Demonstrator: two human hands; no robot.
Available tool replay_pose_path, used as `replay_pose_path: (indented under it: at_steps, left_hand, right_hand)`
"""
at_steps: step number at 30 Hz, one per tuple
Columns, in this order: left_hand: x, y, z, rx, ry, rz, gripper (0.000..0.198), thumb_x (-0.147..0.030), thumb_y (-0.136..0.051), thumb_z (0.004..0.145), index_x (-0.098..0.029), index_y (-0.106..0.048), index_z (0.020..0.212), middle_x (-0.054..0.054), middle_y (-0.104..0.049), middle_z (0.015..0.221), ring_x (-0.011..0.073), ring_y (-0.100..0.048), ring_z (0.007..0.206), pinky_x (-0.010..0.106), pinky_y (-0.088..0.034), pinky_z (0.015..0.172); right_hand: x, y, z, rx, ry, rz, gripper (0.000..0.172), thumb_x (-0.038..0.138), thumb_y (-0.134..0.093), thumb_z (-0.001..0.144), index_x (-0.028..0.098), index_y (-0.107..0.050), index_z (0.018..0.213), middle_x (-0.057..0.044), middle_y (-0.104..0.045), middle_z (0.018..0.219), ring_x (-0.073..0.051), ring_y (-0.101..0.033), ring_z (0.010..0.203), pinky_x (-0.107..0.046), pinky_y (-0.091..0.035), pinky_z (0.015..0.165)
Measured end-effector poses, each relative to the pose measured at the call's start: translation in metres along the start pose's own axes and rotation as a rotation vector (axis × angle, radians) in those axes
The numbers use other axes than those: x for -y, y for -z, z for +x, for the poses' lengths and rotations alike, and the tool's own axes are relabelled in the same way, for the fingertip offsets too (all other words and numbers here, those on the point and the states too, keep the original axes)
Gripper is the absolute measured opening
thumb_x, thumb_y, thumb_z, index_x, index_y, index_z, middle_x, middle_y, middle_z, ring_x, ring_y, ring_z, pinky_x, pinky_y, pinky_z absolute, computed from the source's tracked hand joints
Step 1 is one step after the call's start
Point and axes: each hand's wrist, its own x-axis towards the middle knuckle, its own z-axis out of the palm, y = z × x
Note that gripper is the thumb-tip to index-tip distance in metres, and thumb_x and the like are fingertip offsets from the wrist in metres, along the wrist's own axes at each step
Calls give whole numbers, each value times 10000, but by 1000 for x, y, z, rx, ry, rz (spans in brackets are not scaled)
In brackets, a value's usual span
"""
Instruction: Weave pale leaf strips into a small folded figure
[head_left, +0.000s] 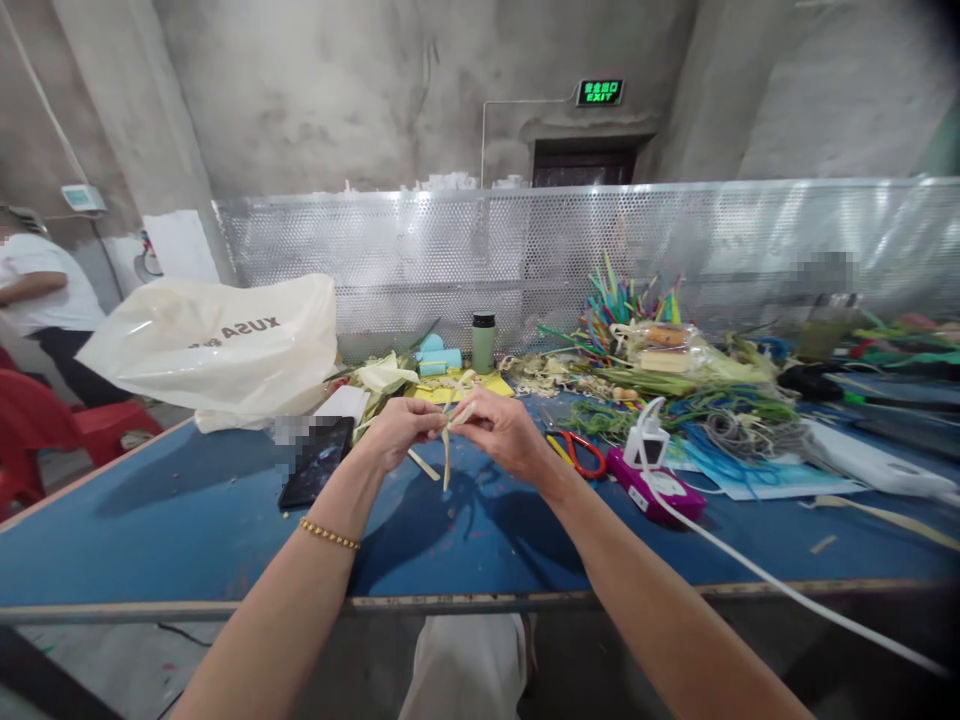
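Observation:
My left hand (401,428) and my right hand (501,432) meet above the blue table (187,520), both pinched on a pale yellow leaf strip (448,450). The strip's loose ends hang down between the hands toward the tabletop. A gold bracelet circles my left wrist. A second loose strip (422,464) lies on the table just under my left hand.
A black phone (316,462) lies left of my hands. Red-handled scissors (581,453), a magenta power bank (656,485) with white cable, a green flask (484,342), a white plastic bag (217,345) and heaps of coloured strips (675,380) crowd the table. A person in white (41,290) stands far left by red chairs (45,430).

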Motion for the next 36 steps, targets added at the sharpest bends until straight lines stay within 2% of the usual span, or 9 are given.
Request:
replay_pose_path:
  at_steps: [4, 9, 11, 16, 19, 23, 28, 31, 36]
  left_hand:
    - [-2, -4, -3, 10, 10, 17, 153, -196, -745, 523, -94, -639, 565, -4, -526, 489, 60, -436, 462, 207, -311, 479]
    - [-2, -7, -3, 68, -28, -9, 182, -167, -765, 486, -86, -665, 613, 12, -569, 550, 62, -450, 479, 204, -308, 472]
    - [0, -6, -2, 54, -41, -6, 181, -164, -766, 486, -85, -667, 614, 13, -570, 548, 63, -451, 478, 205, -311, 470]
    - [3, 0, 2, -24, -44, -21, 190, -202, -774, 521, -93, -680, 646, 7, -578, 542, 59, -460, 471, 212, -352, 498]
    - [2, 1, 2, -4, -35, -44, 204, -218, -785, 534, -92, -676, 651, 11, -586, 561, 60, -469, 482, 217, -361, 510]
    - [-1, 0, -1, 31, -1, -56, 211, -218, -792, 538, -85, -675, 652, 13, -577, 556, 63, -471, 485, 222, -358, 512]
    - [-2, -2, -3, 112, 38, -58, 213, -226, -800, 541, -88, -676, 646, 9, -555, 532, 66, -464, 490, 222, -348, 513]
    - [-4, -4, -5, 163, 69, -43, 215, -238, -805, 543, -97, -658, 611, 3, -540, 509, 65, -456, 481, 222, -339, 506]
    - [-6, -5, -7, 170, 93, -48, 227, -242, -813, 536, -97, -664, 626, 2, -548, 530, 66, -458, 483, 226, -339, 506]
  right_hand:
    - [-2, -6, -3, 52, -109, 98, 132, 283, -624, 819, 179, -571, 758, 30, -546, 601, -97, -517, 503, -226, -417, 525]
    - [-3, -10, -2, 51, -142, 137, 139, 319, -607, 827, 185, -588, 794, 25, -548, 644, -82, -477, 492, -213, -402, 486]
    - [-3, -9, -1, 56, -168, 181, 147, 329, -609, 822, 186, -596, 796, 22, -542, 637, -90, -491, 492, -214, -409, 460]
    - [-4, -5, -1, 88, -157, 257, 126, 305, -615, 806, 180, -631, 814, -15, -594, 765, -116, -577, 573, -245, -492, 501]
    - [-5, -2, 0, 53, -138, 211, 143, 321, -626, 802, 183, -639, 768, -20, -608, 753, -117, -580, 560, -256, -504, 515]
    - [-5, 0, 0, -11, -185, 195, 204, 368, -656, 781, 185, -609, 706, 3, -575, 585, -127, -565, 496, -262, -496, 484]
    - [2, 1, -2, 11, -203, 250, 246, 415, -644, 788, 186, -557, 761, 4, -588, 631, -121, -582, 535, -249, -502, 504]
    - [5, 1, -3, 42, -210, 240, 241, 411, -598, 826, 199, -502, 763, 33, -537, 581, -103, -550, 500, -224, -478, 476]
    - [7, 2, -3, 26, -161, 171, 230, 387, -578, 841, 206, -467, 753, 26, -533, 637, -93, -517, 506, -216, -439, 462]
